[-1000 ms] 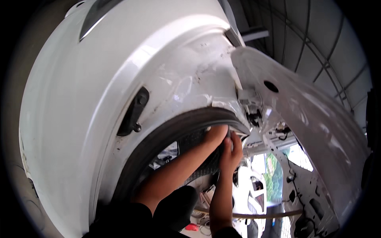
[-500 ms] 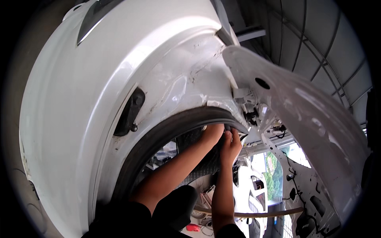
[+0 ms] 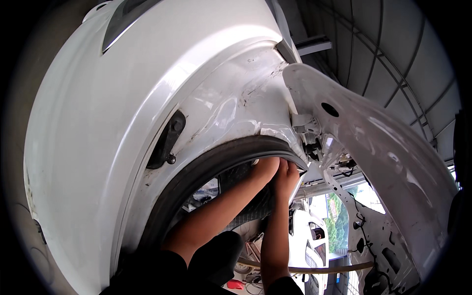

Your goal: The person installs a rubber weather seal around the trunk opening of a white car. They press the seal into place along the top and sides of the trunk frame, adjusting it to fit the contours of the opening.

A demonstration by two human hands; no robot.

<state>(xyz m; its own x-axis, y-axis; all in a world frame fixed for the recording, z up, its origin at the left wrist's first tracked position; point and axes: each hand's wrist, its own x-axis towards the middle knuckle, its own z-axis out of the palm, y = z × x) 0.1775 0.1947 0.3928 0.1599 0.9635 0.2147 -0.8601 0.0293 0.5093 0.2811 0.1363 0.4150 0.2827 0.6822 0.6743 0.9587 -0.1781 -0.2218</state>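
A black rubber door seal (image 3: 227, 149) runs in an arc round the opening of a white car body (image 3: 73, 142). My left hand (image 3: 268, 167) reaches through the opening, under the seal's upper right stretch; its fingers are hidden behind the rubber. Right beside it, my right hand (image 3: 286, 173) is closed at the seal's edge near the corner, fingertips and thumb bent against the rubber. The two hands touch or nearly touch. Inside the opening, below my left forearm, dark lining and some clear plastic wrapping show.
A raised white panel (image 3: 373, 128) with a hinge (image 3: 309, 129) stands to the right. A black bracket with a ball stud (image 3: 169, 140) sits in the body's channel. Beyond are another white car (image 3: 307, 246), a curved strip (image 3: 334, 270) and a red object (image 3: 235, 284) on the floor.
My right hand has moved up closer to the seal and my left hand, its fingers now bent at the rubber edge. The whole view has shifted slightly.
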